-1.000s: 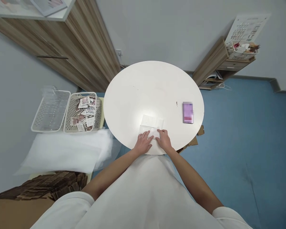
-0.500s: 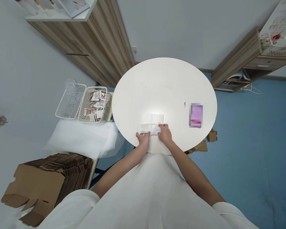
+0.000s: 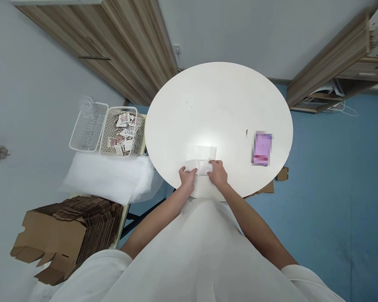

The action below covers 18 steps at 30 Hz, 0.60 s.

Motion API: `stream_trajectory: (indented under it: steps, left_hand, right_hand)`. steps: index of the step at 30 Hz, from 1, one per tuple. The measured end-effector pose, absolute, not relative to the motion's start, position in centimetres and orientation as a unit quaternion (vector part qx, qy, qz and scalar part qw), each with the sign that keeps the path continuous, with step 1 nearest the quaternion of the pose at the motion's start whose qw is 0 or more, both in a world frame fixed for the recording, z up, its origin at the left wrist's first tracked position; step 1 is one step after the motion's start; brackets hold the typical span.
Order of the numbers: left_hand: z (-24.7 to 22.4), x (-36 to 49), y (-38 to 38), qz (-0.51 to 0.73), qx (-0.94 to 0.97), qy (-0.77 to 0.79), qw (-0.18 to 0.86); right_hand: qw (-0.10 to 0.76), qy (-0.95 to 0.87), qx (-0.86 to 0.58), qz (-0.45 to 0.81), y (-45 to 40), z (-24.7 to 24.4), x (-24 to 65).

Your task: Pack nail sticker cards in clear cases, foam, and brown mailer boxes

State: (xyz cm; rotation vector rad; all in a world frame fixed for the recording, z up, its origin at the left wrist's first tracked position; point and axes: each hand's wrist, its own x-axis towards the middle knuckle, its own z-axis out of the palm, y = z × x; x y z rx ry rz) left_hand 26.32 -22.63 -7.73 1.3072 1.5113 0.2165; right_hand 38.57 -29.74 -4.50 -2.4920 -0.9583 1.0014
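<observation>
A thin white packing sheet (image 3: pixel 204 152) lies near the front edge of the round white table (image 3: pixel 220 105). Its near part is folded into a slightly bulging, glossy strip; whatever may be inside cannot be made out. My left hand (image 3: pixel 187 178) grips the strip's left end, thumb on top. At the right end, my right hand (image 3: pixel 219 174) is closed on the same strip, fingers over its upper edge and thumb below. Both wrists rest close to the table's front edge.
A purple, pixelated item (image 3: pixel 262 149) lies on the table's right side. To the left stand a perforated basket (image 3: pixel 140 130) of small cards, a clear-looking basket (image 3: pixel 88 126), white translucent sheets (image 3: pixel 108 174) and stacked flat cardboard boxes (image 3: pixel 55 235). A wood-grain cabinet (image 3: pixel 126 46) stands behind.
My view has shifted slightly, so the table looks larger and higher. Both hands stay on the folded strip, and the left fingers have moved a little along its left end.
</observation>
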Motion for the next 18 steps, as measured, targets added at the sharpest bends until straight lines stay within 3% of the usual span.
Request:
stream_trajectory:
  steps: [5,18]
  left_hand:
    - [-6.0,26.9,-22.5,0.121,0.460,0.653,0.590]
    - [-5.7,28.8,-23.6,0.028,0.794,0.391,0.465]
  right_hand:
    - [0.127,-0.335,-0.866,0.349,-29.7,-4.4,38.6]
    - [0.239,-0.384,-0.819,0.353,-31.3,-6.1,38.7]
